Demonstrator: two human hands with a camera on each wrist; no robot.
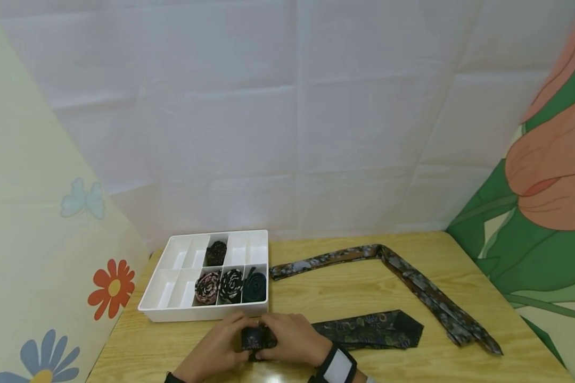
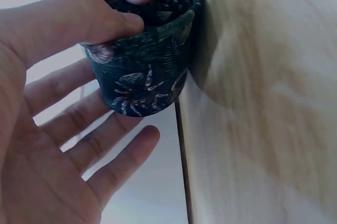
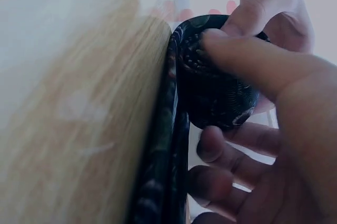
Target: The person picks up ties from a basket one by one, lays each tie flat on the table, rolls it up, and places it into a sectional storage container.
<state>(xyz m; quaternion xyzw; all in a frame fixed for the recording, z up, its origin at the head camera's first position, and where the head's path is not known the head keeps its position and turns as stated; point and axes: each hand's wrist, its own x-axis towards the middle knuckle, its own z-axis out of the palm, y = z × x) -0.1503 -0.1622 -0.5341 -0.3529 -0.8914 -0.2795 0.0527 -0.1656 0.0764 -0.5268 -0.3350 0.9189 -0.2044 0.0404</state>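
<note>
A dark necktie (image 1: 369,330) with a floral and creature print is partly rolled up. Its flat wide end stretches right along the table. My left hand (image 1: 215,343) grips the near-left side of the rolled part (image 2: 142,82), thumb over its top edge and fingers spread behind and below. From the other side my right hand (image 1: 294,340) holds the same roll, its thumb (image 3: 247,56) on the coiled top and its fingers curled beneath. In the right wrist view, the unrolled length runs from the coil along the tabletop.
A white divided tray (image 1: 203,314) stands behind my hands, with several rolled ties, one pinkish (image 1: 207,287), one dark green (image 1: 254,287). Another patterned necktie (image 1: 412,276) lies bent across the wooden table (image 1: 316,292) at right. A white sheet (image 1: 292,133) hangs behind.
</note>
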